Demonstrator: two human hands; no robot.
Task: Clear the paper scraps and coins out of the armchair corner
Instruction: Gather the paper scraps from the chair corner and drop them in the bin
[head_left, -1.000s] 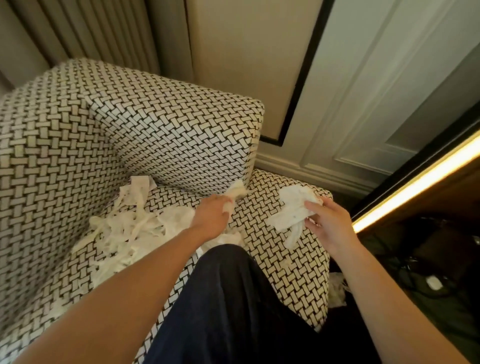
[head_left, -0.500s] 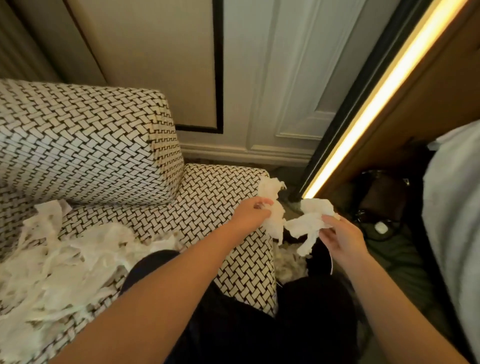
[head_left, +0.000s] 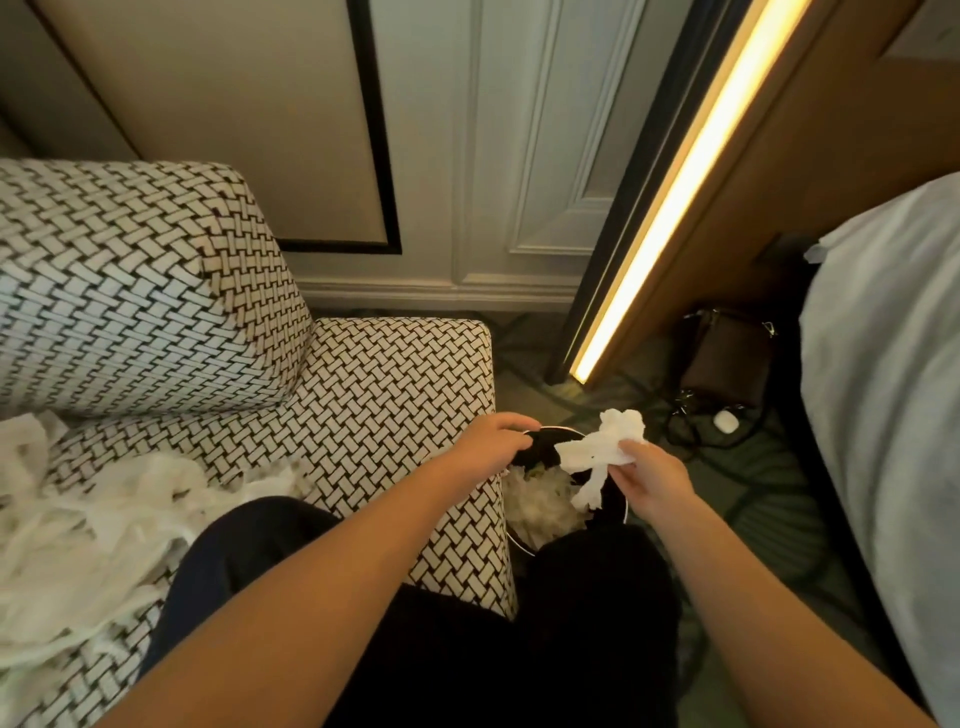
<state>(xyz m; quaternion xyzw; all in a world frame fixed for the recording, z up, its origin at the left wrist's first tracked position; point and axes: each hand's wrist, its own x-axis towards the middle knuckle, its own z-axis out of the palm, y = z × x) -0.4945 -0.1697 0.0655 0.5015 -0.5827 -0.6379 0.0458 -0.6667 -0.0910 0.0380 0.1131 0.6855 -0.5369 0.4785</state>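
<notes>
My right hand pinches a crumpled white paper scrap above a dark round bin on the floor beside the armchair. Other white scraps lie inside the bin. My left hand hovers over the bin's near rim, fingers spread, nothing in it. A heap of white paper scraps covers the left of the woven black-and-white armchair seat. No coins are visible.
The armchair's armrest rises at the left. My dark-trousered legs fill the bottom middle. A white-covered bed stands at the right, a lit light strip runs diagonally, and a dark bag with cables lies on the floor.
The view swung right from the chair corner to the bin. My left hand carried a scrap over the bin and now holds nothing. My right hand still holds its scrap.
</notes>
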